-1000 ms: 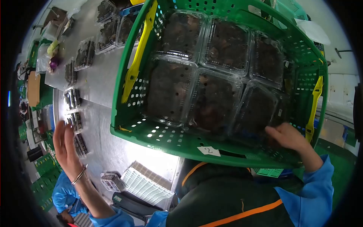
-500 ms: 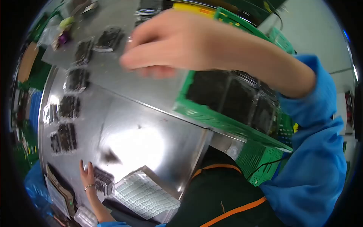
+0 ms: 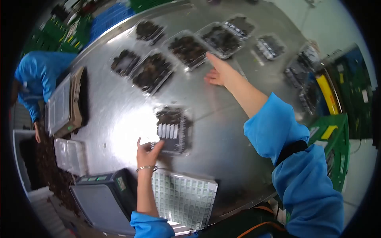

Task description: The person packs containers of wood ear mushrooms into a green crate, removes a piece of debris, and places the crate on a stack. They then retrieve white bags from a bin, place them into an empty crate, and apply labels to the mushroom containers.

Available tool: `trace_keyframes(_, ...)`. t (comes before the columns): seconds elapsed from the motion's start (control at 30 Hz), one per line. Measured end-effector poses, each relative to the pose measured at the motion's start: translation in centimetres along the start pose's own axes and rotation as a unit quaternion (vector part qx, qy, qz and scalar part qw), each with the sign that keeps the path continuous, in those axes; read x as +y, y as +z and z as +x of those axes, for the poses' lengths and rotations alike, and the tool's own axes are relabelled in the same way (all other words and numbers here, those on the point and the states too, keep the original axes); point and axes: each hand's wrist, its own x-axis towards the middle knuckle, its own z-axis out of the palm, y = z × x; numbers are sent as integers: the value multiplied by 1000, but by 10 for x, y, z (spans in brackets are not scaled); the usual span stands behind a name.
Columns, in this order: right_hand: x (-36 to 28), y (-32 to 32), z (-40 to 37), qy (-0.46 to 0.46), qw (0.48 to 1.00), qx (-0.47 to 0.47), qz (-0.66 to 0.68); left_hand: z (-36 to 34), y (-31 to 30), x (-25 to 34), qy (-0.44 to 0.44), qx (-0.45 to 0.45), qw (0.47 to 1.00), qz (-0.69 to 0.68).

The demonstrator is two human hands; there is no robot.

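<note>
A clear plastic punnet (image 3: 182,131) of dark, crumpled contents stands on the steel table, with white strips across its lid. My left hand (image 3: 147,155) is at its near left corner, thumb tip over the lid edge and fingers apart. Just below that wrist lies a sheet of printed labels (image 3: 184,198). My right hand (image 3: 219,73) reaches over the table, index finger stretched toward the edge of another filled punnet (image 3: 186,49), the other fingers loosely bent. Nothing shows in it. Beside that one are a punnet to the left (image 3: 152,73) and a punnet to the right (image 3: 222,39).
Two scales, a dark scale (image 3: 101,198) and a beige scale (image 3: 65,101), stand at the left near a stack of clear lids (image 3: 70,156). A person in blue (image 3: 43,75) bends over a bin of dark material. A green crate (image 3: 337,146) is at the right.
The view has swung left toward the punnets. My right arm has moved from above the green crate to the row of punnets. My left hand remains near a punnet by the label sheet.
</note>
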Motion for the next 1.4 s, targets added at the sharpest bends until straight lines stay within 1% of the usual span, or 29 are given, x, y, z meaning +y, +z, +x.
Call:
trace_keyframes(0.07, 1, 44, 11, -79, 993, 76, 37, 0, 9, 6, -6, -50, 999, -13)
trace_keyframes(0.1, 7, 55, 42, -100, 988, 106, 40, 6, 16, -9, 18, -22, 999, -18)
trace_keyframes(0.13, 4, 63, 48, -93, 990, 104, 36, 2, 16, -2, 19, -27, 999, -16)
trace_keyframes(0.2, -2, 63, 50, -114, 986, 5, 124, -5, 13, 3, 6, -80, 993, -81)
trace_keyframes(0.27, -17, 54, 24, -143, 979, -41, 141, -15, 11, 19, -43, -135, 969, -203)
trace_keyframes(0.3, -29, 43, 3, -155, 985, -11, 68, -17, 13, 16, -54, -138, 963, -223)
trace_keyframes(0.33, -39, 26, -11, -155, 986, -17, 54, -25, 12, 17, -51, -142, 963, -224)
trace_keyframes(0.4, -56, -32, -68, -164, 983, -46, 69, -51, 12, 23, -32, -183, 904, -386)
trace_keyframes(0.43, -63, -77, -88, -180, 969, -138, 99, -67, 11, 32, -3, -225, 872, -434)
trace_keyframes(0.47, -66, -103, -156, -199, 970, -101, 93, -85, 8, 46, 39, -262, 861, -434)
trace_keyframes(0.5, -73, -176, -175, -175, 956, -231, 57, -102, 8, 63, 75, -287, 859, -418)
trace_keyframes(0.53, -68, -232, -200, -225, 913, -326, 100, -119, 11, 79, 114, -311, 853, -402)
trace_keyframes(0.6, -42, -329, -278, -370, 904, -94, 193, -149, 18, 113, 123, -348, 859, -354)
trace_keyframes(0.63, -29, -421, -295, -402, 894, -99, 170, -162, 27, 128, 146, -364, 854, -343)
trace_keyframes(0.67, -7, -492, -328, -402, 880, -66, 246, -174, 38, 140, 167, -380, 847, -332)
trace_keyframes(0.73, 55, -655, -384, -466, 864, 112, 152, -207, 65, 173, 170, -418, 837, -311)
trace_keyframes(0.8, 89, -625, -455, -383, 879, 284, 9, -240, 95, 198, 171, -455, 824, -291)
trace_keyframes(0.83, 102, -642, -486, -274, 937, 212, -35, -256, 110, 208, 154, -490, 811, -281)
trace_keyframes(0.9, 136, -687, -512, -224, 935, 266, -74, -288, 147, 221, 143, -545, 781, -269)
trace_keyframes(0.97, 172, -743, -519, -77, 915, 302, -257, -323, 181, 235, 133, -581, 762, -254)
trace_keyframes(1.0, 180, -752, -522, -9, 927, 290, -235, -339, 197, 241, 122, -600, 750, -250)
trace_keyframes(1.07, 216, -792, -512, -23, 946, 262, -190, -367, 225, 249, 112, -622, 739, -234)
trace_keyframes(1.13, 245, -821, -496, -41, 936, 278, -210, -389, 248, 252, 108, -636, 732, -218)
trace_keyframes(1.17, 261, -827, -483, -129, 913, 322, -216, -397, 259, 251, 111, -636, 735, -205)
trace_keyframes(1.2, 271, -833, -480, -132, 914, 325, -207, -404, 268, 250, 115, -635, 739, -193)
trace_keyframes(1.27, 263, -803, -468, -185, 755, 437, -451, -422, 283, 256, 99, -650, 733, -176)
trace_keyframes(1.3, 255, -788, -467, -182, 758, 440, -447, -429, 290, 256, 118, -652, 728, -173)
trace_keyframes(1.37, 240, -762, -470, -268, 763, 417, -415, -442, 300, 258, 136, -657, 723, -164)
trace_keyframes(1.4, 240, -761, -470, -265, 764, 421, -410, -447, 304, 259, 137, -661, 721, -159)
